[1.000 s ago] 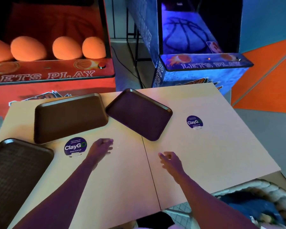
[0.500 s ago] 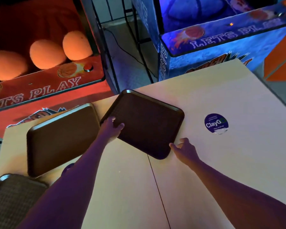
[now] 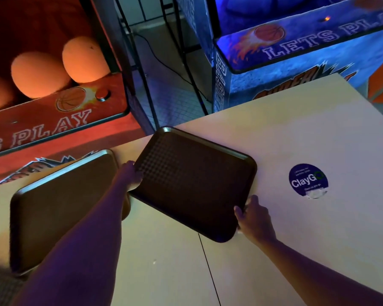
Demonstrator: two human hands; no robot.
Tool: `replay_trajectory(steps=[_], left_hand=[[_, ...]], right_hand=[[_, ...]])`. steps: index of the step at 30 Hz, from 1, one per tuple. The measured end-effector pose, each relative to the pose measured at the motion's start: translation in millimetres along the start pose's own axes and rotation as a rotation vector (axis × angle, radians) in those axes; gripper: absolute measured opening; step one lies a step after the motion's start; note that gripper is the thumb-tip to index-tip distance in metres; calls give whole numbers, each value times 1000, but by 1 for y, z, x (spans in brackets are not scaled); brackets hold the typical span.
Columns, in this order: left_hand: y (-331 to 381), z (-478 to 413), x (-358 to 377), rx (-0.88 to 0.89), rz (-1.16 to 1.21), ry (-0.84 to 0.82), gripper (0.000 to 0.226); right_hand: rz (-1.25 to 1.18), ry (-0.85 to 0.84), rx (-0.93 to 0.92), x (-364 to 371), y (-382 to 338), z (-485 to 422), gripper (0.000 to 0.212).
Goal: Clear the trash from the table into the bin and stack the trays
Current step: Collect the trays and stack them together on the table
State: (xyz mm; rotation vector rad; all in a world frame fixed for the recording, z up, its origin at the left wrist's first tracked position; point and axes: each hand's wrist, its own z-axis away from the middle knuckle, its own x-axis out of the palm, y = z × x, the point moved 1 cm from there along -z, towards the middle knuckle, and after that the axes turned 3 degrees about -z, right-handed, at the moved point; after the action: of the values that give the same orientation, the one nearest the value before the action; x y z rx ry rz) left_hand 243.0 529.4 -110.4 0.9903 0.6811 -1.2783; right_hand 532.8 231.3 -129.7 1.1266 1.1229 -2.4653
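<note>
L hand (image 3: 130,176) grips the left edge of the dark tray (image 3: 192,184); R hand (image 3: 253,218) grips its near-right corner. A 2nd tray (image 3: 60,208) lies just beside it on the worktop (image 3: 307,239).

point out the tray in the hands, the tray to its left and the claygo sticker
held tray (image 3: 192,184), head view, middle of its textured floor
second tray (image 3: 60,206), head view, bare part of its dark floor
ClayGo sticker (image 3: 307,181), head view, on the white lettering
</note>
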Motion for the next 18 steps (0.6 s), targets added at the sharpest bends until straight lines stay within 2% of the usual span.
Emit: replay_trajectory(steps=[4, 12, 18], left_hand=[[0, 7, 8, 11, -57, 53, 43], [-4, 72, 38, 37, -103, 128, 33], [-16, 152, 61, 5, -87, 53, 34]], right_hand=[[-1, 40, 54, -3, 4, -8, 35], [184, 111, 115, -27, 29, -11, 30], [306, 53, 135, -44, 50, 11, 31]])
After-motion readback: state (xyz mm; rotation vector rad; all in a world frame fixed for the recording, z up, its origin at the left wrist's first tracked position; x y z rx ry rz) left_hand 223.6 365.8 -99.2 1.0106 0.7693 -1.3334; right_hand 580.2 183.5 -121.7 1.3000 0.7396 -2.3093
